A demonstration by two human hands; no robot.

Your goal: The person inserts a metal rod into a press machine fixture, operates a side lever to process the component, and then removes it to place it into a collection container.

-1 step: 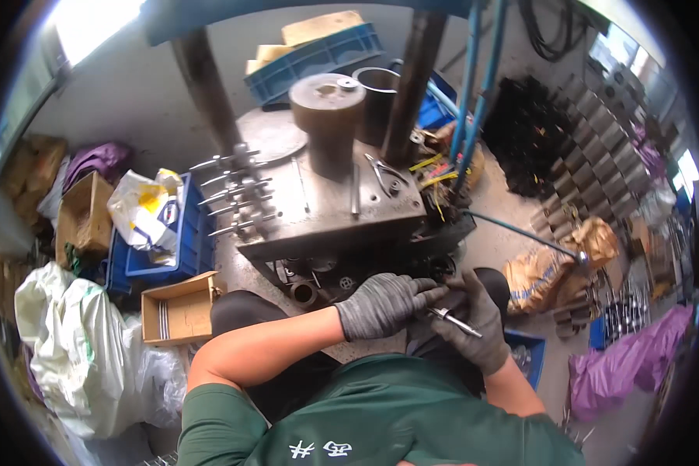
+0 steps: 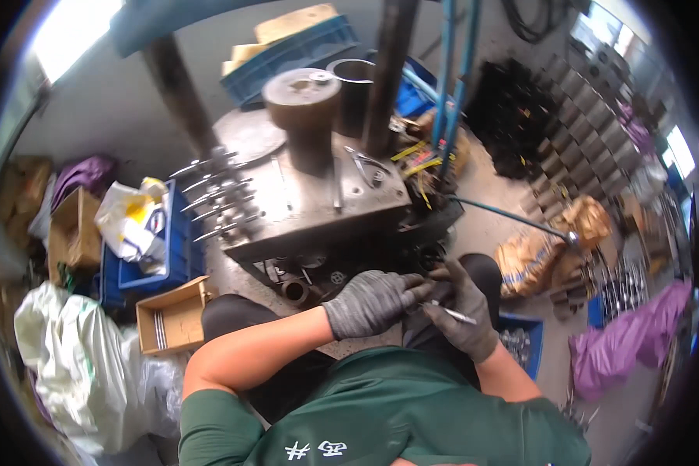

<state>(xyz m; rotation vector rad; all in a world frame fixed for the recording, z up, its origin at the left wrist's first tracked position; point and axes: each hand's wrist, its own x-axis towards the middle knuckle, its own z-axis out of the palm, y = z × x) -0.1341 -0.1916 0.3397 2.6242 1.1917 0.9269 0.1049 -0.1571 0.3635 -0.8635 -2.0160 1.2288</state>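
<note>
Both my hands wear grey gloves and meet above my lap, in front of the press table (image 2: pixel 318 203). My right hand (image 2: pixel 474 307) is closed round a shiny slim metal shaft (image 2: pixel 460 314), whose bare end points to the lower right. My left hand (image 2: pixel 369 304) reaches across with its fingers pressed together, their tips at the shaft's inner end. What those fingertips pinch is hidden. On the table's left edge lie several metal shafts with collars (image 2: pixel 224 198). A loose rod (image 2: pixel 337 185) and pliers (image 2: pixel 363 167) lie nearer its right side.
A thick steel cylinder (image 2: pixel 301 97) stands on the table between the press columns (image 2: pixel 388 74). To the left are a blue crate (image 2: pixel 180 237) and a cardboard box (image 2: pixel 180 322). At right are a blue bin (image 2: pixel 530 334), a paper sack (image 2: pixel 524 260) and stacked metal sleeves (image 2: pixel 590 124).
The whole scene has shifted slightly left in the view. My hands stay together, and the shaft in my right hand now lies a little flatter.
</note>
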